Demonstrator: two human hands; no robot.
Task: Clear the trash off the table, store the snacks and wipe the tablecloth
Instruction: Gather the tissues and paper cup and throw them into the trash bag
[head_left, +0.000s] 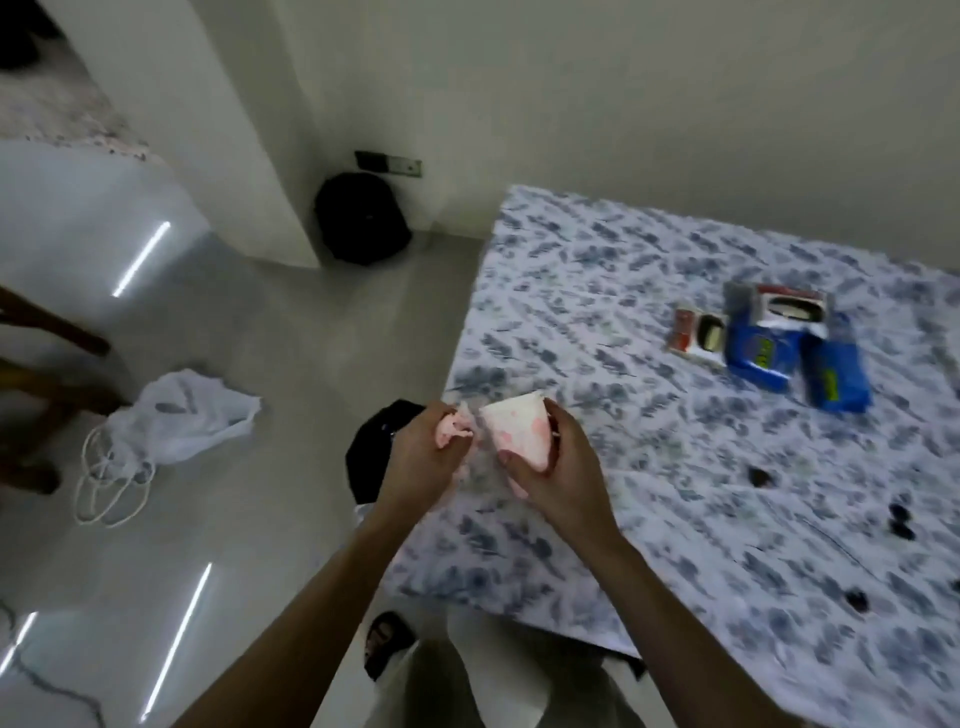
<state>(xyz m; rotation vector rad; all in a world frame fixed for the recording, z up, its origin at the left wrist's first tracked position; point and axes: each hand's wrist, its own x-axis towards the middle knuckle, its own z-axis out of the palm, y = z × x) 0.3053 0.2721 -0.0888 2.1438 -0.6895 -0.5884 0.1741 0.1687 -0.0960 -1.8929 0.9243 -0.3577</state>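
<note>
Left grip: my left hand (423, 457) is curled tight on a crumpled pink tissue (457, 428), pinching it in the fingers, held at the near-left corner of the tabletop.
Right grip: my right hand (550, 467) is wrapped around a white paper cup (519, 431) with pink smears, thumb on the near side, fingers behind it; cup tilted, mouth turned away from me.
Cup vs tissue: just beside each other, cannot tell if touching; whole frame is blurred.
Tablecloth: blue-leaf print tablecloth (597, 291) covers the tabletop, which fills the right side of the view.
Snacks: two blue snack packets (795, 358) lying together far right on the cloth; a red and white box (698, 335) just left of them, a bigger open box (789, 306) behind, touching the packets.
Trash left on cloth: small dark bits (758, 477) scattered on the near-right part, well apart from the snacks; too blurred to name.
Floor: white plastic bag (176, 415) with string handles lying on the glossy floor to my left, near dark wooden chair legs (52, 332).
Below my hands: black object (374, 447) at the table edge, partly hidden by my left hand; cannot tell what it is.
Back wall: black backpack (363, 218) on the floor against the wall.
</note>
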